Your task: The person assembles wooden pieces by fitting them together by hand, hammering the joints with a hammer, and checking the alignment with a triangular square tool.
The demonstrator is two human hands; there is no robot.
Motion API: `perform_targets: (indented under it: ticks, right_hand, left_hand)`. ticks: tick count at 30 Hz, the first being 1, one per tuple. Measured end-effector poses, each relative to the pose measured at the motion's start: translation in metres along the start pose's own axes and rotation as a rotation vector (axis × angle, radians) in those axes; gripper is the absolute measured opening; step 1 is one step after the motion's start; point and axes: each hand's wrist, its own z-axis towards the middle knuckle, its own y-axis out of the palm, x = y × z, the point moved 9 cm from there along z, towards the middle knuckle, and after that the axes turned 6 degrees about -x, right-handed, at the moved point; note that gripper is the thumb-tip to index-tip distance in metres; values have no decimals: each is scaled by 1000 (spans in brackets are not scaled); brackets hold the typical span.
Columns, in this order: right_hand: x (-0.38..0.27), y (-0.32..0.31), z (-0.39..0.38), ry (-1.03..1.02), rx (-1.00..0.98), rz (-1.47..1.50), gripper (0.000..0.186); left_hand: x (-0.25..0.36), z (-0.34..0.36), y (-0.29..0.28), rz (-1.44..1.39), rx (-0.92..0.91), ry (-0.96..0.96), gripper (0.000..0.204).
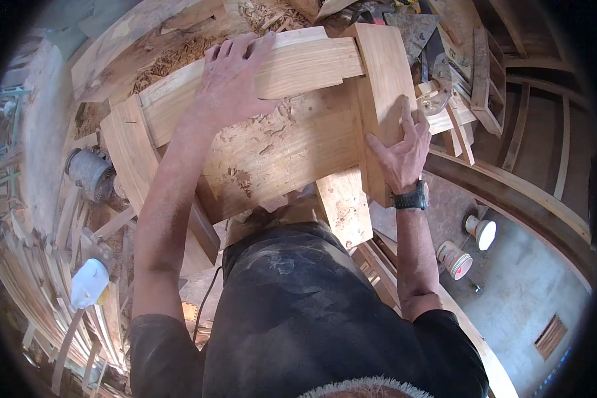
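Note:
A pale wooden frame lies in front of me on a wide wooden surface strewn with shavings. Its curved top rail runs between a left post and a broad right post. Over the rail, left of its middle, is my left hand, fingers across the far part and thumb toward me. My right hand, with a dark watch on the wrist, grips the right post, thumb on its face and fingers along the right edge. Where rail and right post meet, a stepped notch shows in the rail.
Heaps of shavings and a large slab lie beyond the frame. Tools and a metal plate are at far right. A motor-like cylinder, a white jug and stacked strips stand left. Two buckets sit on the right floor.

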Motion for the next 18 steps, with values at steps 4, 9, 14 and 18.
perform_targets:
  ticks: [4,9,14,18]
  right_hand:
    - [-3,-1,-1,-9,12,-44,108]
    - [0,2,0,-7,-8,-3,108]
    - [2,1,0,-4,2,15,108]
    - [-1,1,0,16,-9,14,108]
  left_hand:
    - [2,0,-1,-1,12,21,118]
    - [1,2,2,24,21,18,117]
    - [1,2,12,52,-29,11,116]
    - [0,0,11,43,-3,17,115]
